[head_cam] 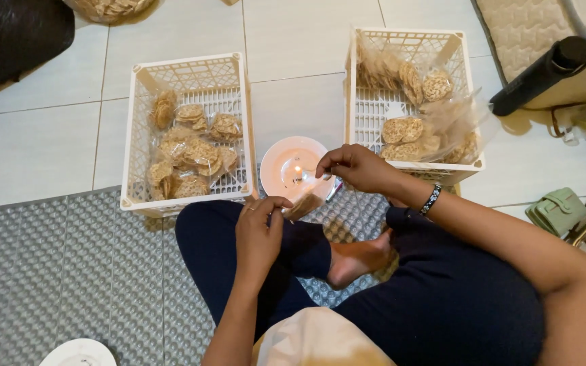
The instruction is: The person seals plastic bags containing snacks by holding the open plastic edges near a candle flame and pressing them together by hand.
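Nearest the lens, at 6 o'clock, a cream cloth [317, 339] lies over the lap of a person sitting cross-legged in dark trousers, one bare foot [357, 261] tucked in. Under them spreads a grey, embossed foam mat [69, 271]; its far edge ends near the crates, and pale glossy floor tiles [35, 142] run beyond, with open room at 9 o'clock. A white plate rim [79, 352] peeks in at 7 o'clock.

Going left to right: two white plastic lattice crates stand on the floor. The left crate [188, 68] at 11 o'clock holds a heap of small clear bags of round, bumpy tan crackers, too many to count surely. Between the crates, touching neither, sits one round white saucer [293, 166] with a small lit flame [298, 169]. The right crate [408, 41] at 1 o'clock holds loose crackers in crinkled clear plastic.

The left hand [259, 234] pinches one end of a small clear packet of crackers [304, 205] between thumb and fingers. The right hand [354, 168], with a beaded bracelet [431, 200] on its wrist, is curled and nips the packet's other end just beside the flame. The packet hangs between both hands, over the saucer's near edge.

At 3 o'clock lie a black cylinder [544, 74] and a small green purse [557, 210].
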